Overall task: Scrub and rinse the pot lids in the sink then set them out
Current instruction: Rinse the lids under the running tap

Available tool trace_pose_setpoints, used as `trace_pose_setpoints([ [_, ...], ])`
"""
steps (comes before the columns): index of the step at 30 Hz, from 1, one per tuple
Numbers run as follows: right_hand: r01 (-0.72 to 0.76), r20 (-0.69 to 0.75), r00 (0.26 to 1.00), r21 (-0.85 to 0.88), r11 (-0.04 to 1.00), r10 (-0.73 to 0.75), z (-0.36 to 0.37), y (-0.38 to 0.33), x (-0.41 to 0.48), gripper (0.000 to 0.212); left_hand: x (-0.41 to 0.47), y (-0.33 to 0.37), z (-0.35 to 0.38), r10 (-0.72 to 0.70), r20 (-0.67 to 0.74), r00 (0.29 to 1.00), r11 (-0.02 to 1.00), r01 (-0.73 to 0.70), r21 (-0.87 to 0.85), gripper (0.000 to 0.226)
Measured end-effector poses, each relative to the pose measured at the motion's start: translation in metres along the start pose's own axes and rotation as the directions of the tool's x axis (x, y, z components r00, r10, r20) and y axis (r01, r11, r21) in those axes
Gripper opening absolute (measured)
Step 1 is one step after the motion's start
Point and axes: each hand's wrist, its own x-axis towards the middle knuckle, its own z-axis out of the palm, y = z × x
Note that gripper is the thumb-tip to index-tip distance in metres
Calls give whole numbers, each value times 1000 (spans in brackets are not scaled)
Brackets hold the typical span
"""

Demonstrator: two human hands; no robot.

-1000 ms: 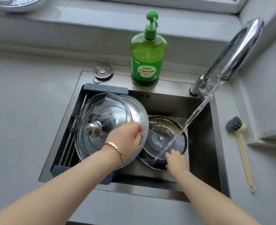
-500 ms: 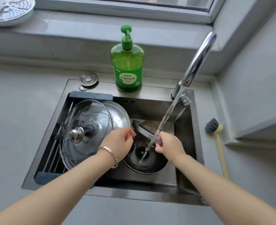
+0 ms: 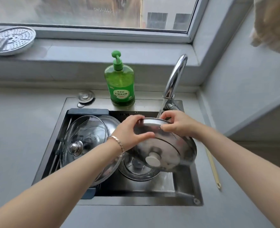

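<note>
From the head view, both your arms reach forward over the sink [image 3: 136,201]. Your left hand [image 3: 132,132] and right hand [image 3: 178,124] each grip the far rim of the lid [image 3: 168,150], fingers curled over the top edge and thumbs on the near face. A bracelet [image 3: 117,143] sits on your left wrist. The lid is raised above the basin and tilted, with its knob towards you.

The tap [image 3: 175,76] rises just beyond your right hand, and its stream meets the rim beside your right fingers. Left of your left hand, a glass lid [image 3: 85,135] leans in the rack [image 3: 62,142] with a steel lid [image 3: 110,124] behind it, close to your forearm. Below your hands lies another round steel piece [image 3: 136,170]; lid or pan, I cannot tell.

Beyond your hands the soap [image 3: 121,86] stands on the sink's back edge. A brush [image 3: 213,167] lies on the grey counter [image 3: 20,129] right of your right arm. A steamer plate [image 3: 9,41] rests on the sill, far left.
</note>
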Motion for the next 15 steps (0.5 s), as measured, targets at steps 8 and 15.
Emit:
trace_pose_setpoints([
  [8,71,-73,995,-33,997,-73,11,27,21,12,9,-11,20,-187,27,982,980,189,-68,50],
  [15,-31,-295,954,62,998,48,82,32,38,51,12,0,34,-565,-153,811,762,441,-475,50],
])
